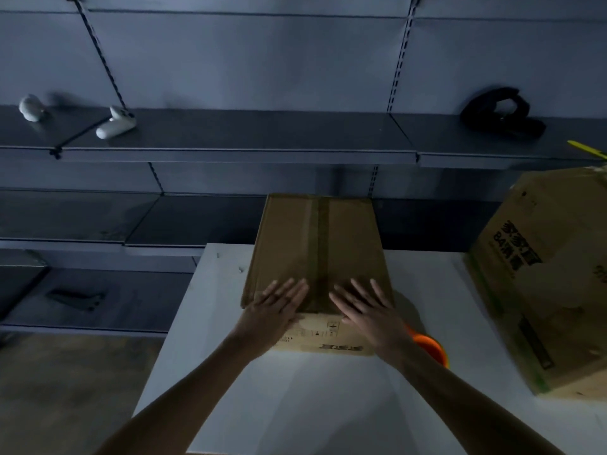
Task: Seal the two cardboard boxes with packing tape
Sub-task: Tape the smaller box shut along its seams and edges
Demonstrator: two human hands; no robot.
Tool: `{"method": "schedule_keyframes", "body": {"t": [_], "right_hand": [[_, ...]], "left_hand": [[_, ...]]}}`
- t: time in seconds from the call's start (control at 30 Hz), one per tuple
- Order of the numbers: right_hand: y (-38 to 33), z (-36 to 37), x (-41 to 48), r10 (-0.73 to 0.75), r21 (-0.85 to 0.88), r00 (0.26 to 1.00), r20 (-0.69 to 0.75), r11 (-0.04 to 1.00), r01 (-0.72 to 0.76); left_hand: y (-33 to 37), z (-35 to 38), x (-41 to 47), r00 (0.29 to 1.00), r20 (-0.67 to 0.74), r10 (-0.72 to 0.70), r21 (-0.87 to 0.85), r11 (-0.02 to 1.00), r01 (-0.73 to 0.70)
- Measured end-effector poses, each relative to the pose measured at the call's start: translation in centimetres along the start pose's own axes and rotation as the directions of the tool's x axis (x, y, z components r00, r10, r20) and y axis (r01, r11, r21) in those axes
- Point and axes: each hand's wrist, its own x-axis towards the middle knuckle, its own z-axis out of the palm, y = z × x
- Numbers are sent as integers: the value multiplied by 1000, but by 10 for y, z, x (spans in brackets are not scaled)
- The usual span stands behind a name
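On the white table [315, 405], both hands (flat, open) press the taped box [315, 244].

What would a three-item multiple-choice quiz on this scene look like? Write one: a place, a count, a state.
1. Where is the orange object?
A) on the shelf
B) on the table by the right hand
C) on the box

2. How many cardboard boxes show?
A) one
B) two
C) three

3. How are the hands?
A) flat, fingers spread
B) fists
C) gripping tape

Answers:
1 B: it peeks out beside the right hand.
2 B: the small box and the large box.
3 A: the left hand and right lie open on the small box.
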Motion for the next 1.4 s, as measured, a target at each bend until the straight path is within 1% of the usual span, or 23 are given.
{"method": "schedule_keyframes", "body": {"t": [0.07, 0.17, 0.23, 0.3, 0.33, 0.43, 0.53, 0.6, 0.77, 0.8, 0.87, 0.93, 0.97, 1.03, 1.1, 1.17, 1.2, 1.23, 1.27, 1.33, 1.4], "right_hand": [[-3, 1, 7, 8, 54, 999, 35, 998, -10], [-3, 2, 8, -35, 21, 999, -14, 999, 36], [-4, 0, 9, -38, -2, 999, -6, 999, 38], [-6, 1, 9, -41, -32, 999, -20, 999, 40], [-7, 0, 9, -38, -43, 999, -25, 998, 37], [-7, 0, 7, -38, -52, 998, -55, 998, 35], [-8, -2, 3, -14, -57, 999, -51, 998, 11], [-9, -1, 2, 13, -51, 998, -59, 999, -16], [-10, -1, -1, 55, 40, 998, -4, 998, -55], [-10, -4, -1, 61, 65, 998, -8, 996, -60], [-10, -5, -4, 82, 146, 994, -68, 987, -72], [-3, -7, -9, 198, 267, 980, -21, 946, -185], [1, -8, -12, 252, 290, 968, -14, 927, -237], [8, -9, -17, 312, 332, 949, -41, 900, -282], [12, -11, -21, 276, 362, 960, -42, 900, -243], [12, -16, -21, 221, 366, 975, -30, 910, -195], [11, -19, -19, 209, 368, 977, -28, 911, -184], [8, -23, -17, 201, 368, 979, -29, 913, -176], [6, -25, -14, 194, 373, 980, -29, 912, -170], [1, -25, -9, 160, 406, 987, -19, 903, -138], [-5, -25, -1, 124, 412, 992, -15, 905, -107]], "left_hand": [[6, 5, 11, 999, 31, 45, 14, 999, -45], [10, 11, 18, 998, 59, -32, -56, 998, 36], [10, 15, 18, 999, 13, -40, -74, 996, 41], [9, 18, 15, 998, -66, -21, -44, 999, 18], [9, 19, 15, 996, -84, -13, -37, 999, 10], [9, 19, 14, 998, -62, -10, -32, 999, 8], [10, 19, 13, 993, -117, -7, -43, 999, 2], [10, 17, 13, 994, -106, -14, -60, 998, 7], [10, 13, 12, 999, -47, -16, -28, 999, 14], [10, 13, 11, 999, -44, -9, -16, 1000, 8], [7, 12, 8, 999, -37, 12, -10, 1000, -12], [3, 11, 2, 999, -30, 28, -30, 999, -29], [-1, 11, -2, 999, -36, 36, -37, 999, -38], [-10, 12, -13, 995, -84, 51, -36, 998, -54], [-21, 11, -31, 989, -140, 52, -81, 995, -64], [-30, 8, -54, 962, -272, 22, -159, 985, -67], [-33, 6, -66, 943, -331, -22, -188, 981, -43], [-35, 2, -74, 927, -364, -84, -200, 980, 10], [-35, -1, -79, 917, -367, -158, -194, 977, 90], [-28, -13, -73, 902, -285, -324, -166, 944, 286], [-8, -32, -52, 884, -106, -455, -148, 886, 438]]}}
